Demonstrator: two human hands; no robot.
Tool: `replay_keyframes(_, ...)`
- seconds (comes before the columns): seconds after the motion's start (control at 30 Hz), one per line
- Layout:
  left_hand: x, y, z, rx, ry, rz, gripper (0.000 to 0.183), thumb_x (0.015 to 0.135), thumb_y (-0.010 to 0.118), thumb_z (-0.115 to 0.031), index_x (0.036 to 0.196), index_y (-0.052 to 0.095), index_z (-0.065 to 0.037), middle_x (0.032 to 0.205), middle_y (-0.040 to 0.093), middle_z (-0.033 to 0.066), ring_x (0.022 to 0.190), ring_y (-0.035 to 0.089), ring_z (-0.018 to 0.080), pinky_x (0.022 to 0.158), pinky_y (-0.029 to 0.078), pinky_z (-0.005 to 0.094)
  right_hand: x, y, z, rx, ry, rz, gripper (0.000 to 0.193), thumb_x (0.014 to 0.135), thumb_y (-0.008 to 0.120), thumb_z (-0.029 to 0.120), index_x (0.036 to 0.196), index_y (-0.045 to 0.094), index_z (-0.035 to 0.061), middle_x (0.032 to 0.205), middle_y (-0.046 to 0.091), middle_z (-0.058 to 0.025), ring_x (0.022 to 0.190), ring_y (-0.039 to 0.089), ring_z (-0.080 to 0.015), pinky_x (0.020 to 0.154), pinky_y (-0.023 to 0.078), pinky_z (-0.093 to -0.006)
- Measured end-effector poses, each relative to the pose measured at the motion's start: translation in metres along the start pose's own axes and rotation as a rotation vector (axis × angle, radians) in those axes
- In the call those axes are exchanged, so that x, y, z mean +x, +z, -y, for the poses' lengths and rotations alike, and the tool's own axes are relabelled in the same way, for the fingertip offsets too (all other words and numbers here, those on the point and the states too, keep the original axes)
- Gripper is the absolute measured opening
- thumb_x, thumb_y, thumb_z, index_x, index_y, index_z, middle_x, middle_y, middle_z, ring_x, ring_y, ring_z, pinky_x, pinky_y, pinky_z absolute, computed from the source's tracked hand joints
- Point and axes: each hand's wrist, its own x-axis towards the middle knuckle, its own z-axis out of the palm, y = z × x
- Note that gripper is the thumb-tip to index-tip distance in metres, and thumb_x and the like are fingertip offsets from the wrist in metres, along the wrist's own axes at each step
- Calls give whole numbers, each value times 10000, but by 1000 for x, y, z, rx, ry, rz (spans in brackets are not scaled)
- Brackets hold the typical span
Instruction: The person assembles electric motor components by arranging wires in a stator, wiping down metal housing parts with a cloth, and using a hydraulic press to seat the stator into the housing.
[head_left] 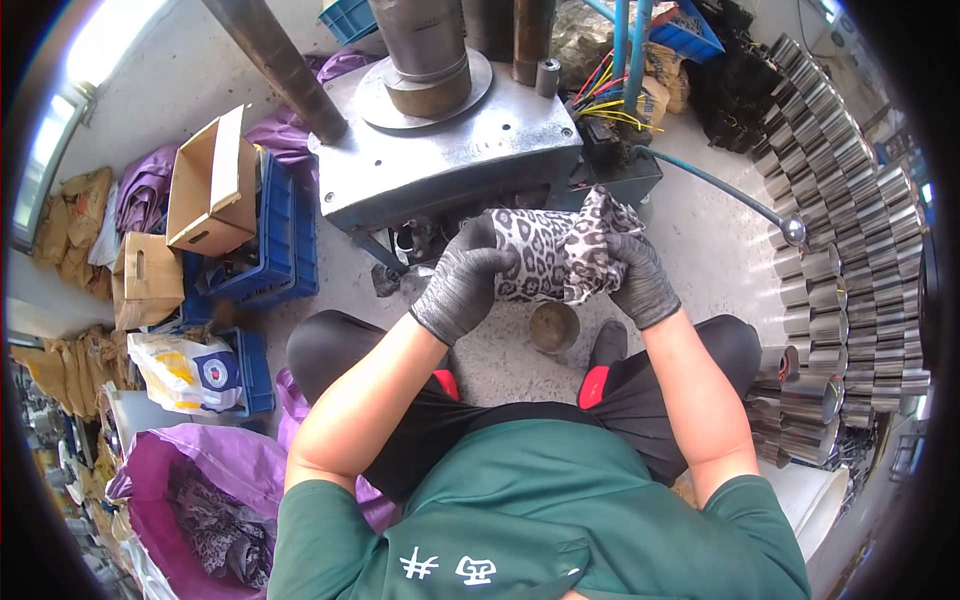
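Note:
Both hands wear dark grey gloves and are raised in front of the press. A leopard-print cloth (537,256) in black, white and grey stretches between them. Its left part looks smooth and rounded, while the right part is bunched; whether something is inside it cannot be seen. My left hand (462,284) is closed on the cloth's left end, thumb on top. At the bunched end, my right hand (640,278) grips the cloth, its fingers partly hidden in the folds. Beneath the cloth, a round metal piece (554,328) stands on the floor between my feet.
Ahead stands a press with a steel table (450,150) and thick columns. Stacks of shiny metal cylinders (850,200) line the right, near a lever with a ball end (793,231). Blue crates (285,240), cardboard boxes (212,185) and a purple sack (220,455) of patterned cloth sit left.

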Motion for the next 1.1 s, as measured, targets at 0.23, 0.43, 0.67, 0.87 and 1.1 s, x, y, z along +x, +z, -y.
replay_keyframes(0.23, 0, -1, -3, 87, -38, 26, 813, 610, 747, -15, 1398, 546, 19, 1239, 683, 139, 1149, 689, 299, 1056, 567, 433, 10, -10, -16, -74, -12, -96, 559, 899, 702, 93, 1435, 563, 16, 1283, 674, -112, 1132, 684, -210, 961, 598, -349)
replay_keyframes(0.43, -7, -14, -2, 381, 3, 86, 814, 663, 821, -62, 1429, 557, 13, 1309, 673, 102, 1223, 646, 241, 1104, 507, 404, 10, -5, -20, -34, -38, -240, 438, 899, 671, 19, 1333, 616, 4, 988, 683, -36, 779, 674, -114, 674, 609, -259)
replay_keyframes(0.67, -7, -21, -3, 355, -124, 230, 900, 708, 877, -181, 1510, 495, -36, 1394, 632, 83, 1308, 580, 223, 1176, 419, 397, -1, 29, -7, -118, -144, -255, 484, 912, 691, 51, 1387, 605, 10, 1022, 708, -61, 789, 675, -96, 658, 611, -234)
replay_keyframes(0.87, -1, -15, 7, 230, -69, 315, 1006, 640, 902, -215, 1526, 460, -40, 1408, 618, 67, 1315, 575, 212, 1165, 428, 376, 3, -2, -9, -187, -81, -166, 603, 865, 710, 124, 1433, 556, -6, 1282, 661, -112, 1123, 680, -213, 959, 595, -337)
replay_keyframes(1.1, -3, -15, 12, 215, -22, 223, 956, 651, 923, -196, 1489, 494, -29, 1358, 649, 62, 1266, 612, 202, 1136, 473, 378, 4, -7, -7, -160, -108, -155, 552, 861, 709, 135, 1376, 565, -1, 1238, 686, -155, 1078, 714, -263, 951, 617, -395)
